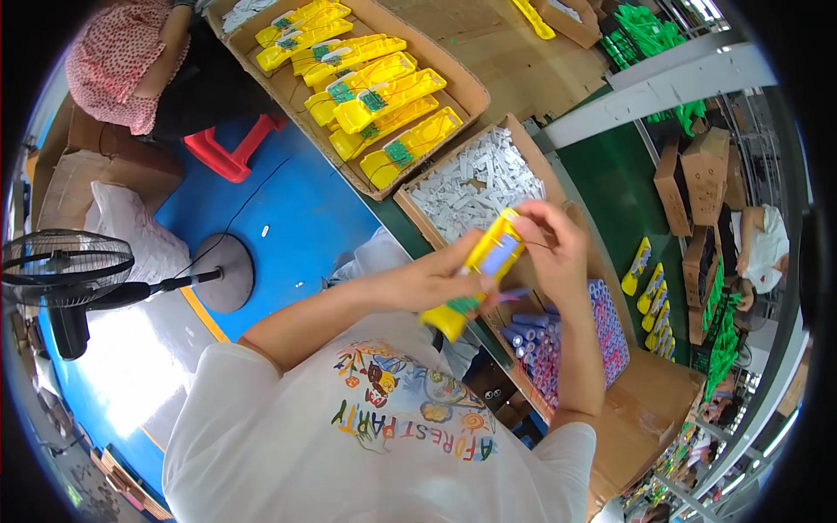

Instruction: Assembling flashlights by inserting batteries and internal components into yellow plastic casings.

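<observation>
My left hand (pixel 427 281) is wrapped round a long yellow plastic housing (pixel 446 321), held tilted in front of my shirt. Inside the housing lies a purple cylindrical battery cell (pixel 499 256), and a green circuit board (pixel 462 304) shows at its lower end. My right hand (pixel 558 248) is at the housing's upper end, thumb and fingers pinched together close to the cell's end. A thin dark wire runs by those fingers. Whether they grip the wire, a small part or the housing's edge is hidden.
A carton (pixel 475 91) of yellow housings with green boards stands at the upper left. Beside it a box (pixel 418 222) holds small white parts. Battery cells (pixel 608 327) fill a box by my right forearm. More yellow housings (pixel 654 301) lie right. A fan (pixel 65 270) stands left; other people sit nearby.
</observation>
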Tool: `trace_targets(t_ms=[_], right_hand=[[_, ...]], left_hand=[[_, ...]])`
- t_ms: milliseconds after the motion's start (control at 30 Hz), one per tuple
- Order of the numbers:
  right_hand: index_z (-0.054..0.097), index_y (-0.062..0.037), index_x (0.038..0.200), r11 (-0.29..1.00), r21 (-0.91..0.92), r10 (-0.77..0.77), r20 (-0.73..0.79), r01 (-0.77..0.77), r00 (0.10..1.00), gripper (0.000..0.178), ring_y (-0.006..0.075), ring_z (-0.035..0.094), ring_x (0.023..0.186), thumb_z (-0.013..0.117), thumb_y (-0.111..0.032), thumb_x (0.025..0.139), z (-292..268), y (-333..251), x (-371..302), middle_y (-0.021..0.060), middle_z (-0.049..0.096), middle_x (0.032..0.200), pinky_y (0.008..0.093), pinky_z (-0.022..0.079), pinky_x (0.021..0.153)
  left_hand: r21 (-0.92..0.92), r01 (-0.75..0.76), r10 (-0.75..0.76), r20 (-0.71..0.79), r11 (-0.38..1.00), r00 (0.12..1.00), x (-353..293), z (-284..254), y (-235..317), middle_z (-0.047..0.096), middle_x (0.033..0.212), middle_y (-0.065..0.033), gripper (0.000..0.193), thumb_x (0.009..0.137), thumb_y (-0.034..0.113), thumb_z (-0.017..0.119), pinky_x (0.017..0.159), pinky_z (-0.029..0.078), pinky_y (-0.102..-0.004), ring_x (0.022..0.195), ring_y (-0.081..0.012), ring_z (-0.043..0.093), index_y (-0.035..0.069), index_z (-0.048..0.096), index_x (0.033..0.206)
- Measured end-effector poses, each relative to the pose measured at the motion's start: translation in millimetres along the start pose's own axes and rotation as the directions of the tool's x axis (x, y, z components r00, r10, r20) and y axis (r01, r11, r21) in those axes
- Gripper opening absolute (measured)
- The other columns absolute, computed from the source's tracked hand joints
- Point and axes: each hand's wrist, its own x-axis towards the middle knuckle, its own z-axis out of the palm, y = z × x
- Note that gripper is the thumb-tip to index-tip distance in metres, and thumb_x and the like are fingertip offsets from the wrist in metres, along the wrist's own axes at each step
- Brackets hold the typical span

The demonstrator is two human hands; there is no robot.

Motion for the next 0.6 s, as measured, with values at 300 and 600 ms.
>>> trace_targets(t_ms=[300,600], right_hand=[[0.066,-0.0075,0.096,0.555,-0.772,-0.125,-0.447,-0.311,0.886,0.016,0.0354,0.064,0.081,0.054,-0.017,0.091,-332,302,22,0.0155,0.066,0.087,0.0423,0.051,0.070],[0.058,-0.0071,0.118,0.684,-0.729,-0.271,-0.219,0.027,0.937,0.029,0.0333,0.055,0.109,0.058,-0.012,0.089,-139,87,36,0.0147,0.059,0.118,0.0387,0.044,0.092]], left_hand=[[0.894,0.402,0.466,-0.274,-0.199,0.841,29,-107,52,0.059,0.095,-0.0153,0.017,0.078,0.003,0.054,0.082,0.047,-0.0378,0.093,-0.0320,0.058,0.002,0.059,0.095],[0.562,0.036,0.402,-0.633,0.826,0.662,31,-41,79,0.057,0.100,-0.0120,0.041,0.084,0.006,0.063,0.076,0.052,-0.0440,0.092,-0.0277,0.061,0.006,0.044,0.120]])
